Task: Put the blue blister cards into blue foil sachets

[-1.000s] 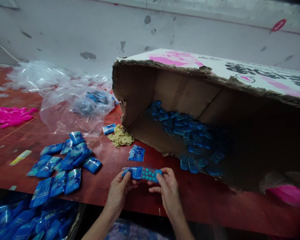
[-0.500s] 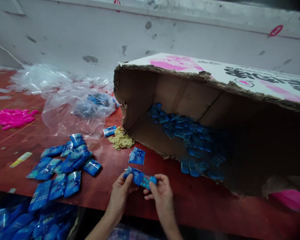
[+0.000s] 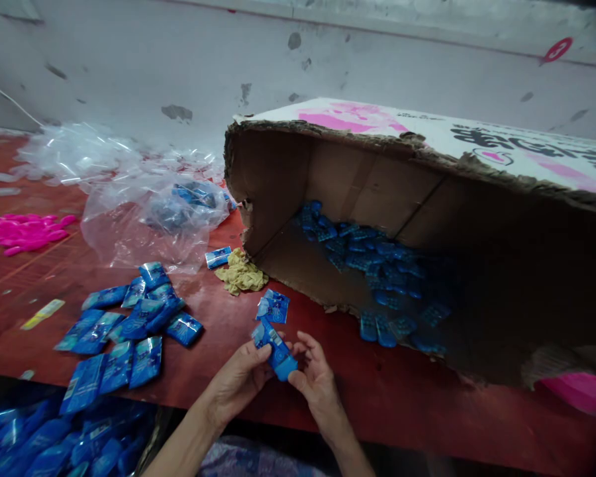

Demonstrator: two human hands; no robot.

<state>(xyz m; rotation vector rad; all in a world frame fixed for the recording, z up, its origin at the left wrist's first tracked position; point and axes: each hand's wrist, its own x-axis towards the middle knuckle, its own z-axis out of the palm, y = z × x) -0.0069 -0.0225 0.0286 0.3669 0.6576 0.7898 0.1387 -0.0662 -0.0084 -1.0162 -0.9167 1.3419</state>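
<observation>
My left hand (image 3: pixel 246 371) pinches a small blue printed packet (image 3: pixel 277 351) between thumb and fingers, tilted over the front of the red table. At the packet's lower right end, my right hand (image 3: pixel 318 374) has its thumb against the edge and its fingers curled behind. The blue keypad piece with round buttons seen earlier is mostly hidden, apparently inside the wrapper. Just beyond the hands lie flat blue wrappers (image 3: pixel 273 307). To the left is a loose pile of filled blue packets (image 3: pixel 139 318).
A torn cardboard box (image 3: pixel 273 248) on its side holds many blue keypad pieces (image 3: pixel 372 258). Left are a clear plastic bag (image 3: pixel 124 232), pink pieces (image 3: pixel 22 232) and a yellow strip (image 3: pixel 42 314). A crumpled yellow cloth (image 3: pixel 241 271) touches the box; blue packets (image 3: pixel 44 440) fill a container below.
The packet has turned from nearly level to steeply tilted, and the keypad's buttons no longer show. My right hand has shifted to its lower end.
</observation>
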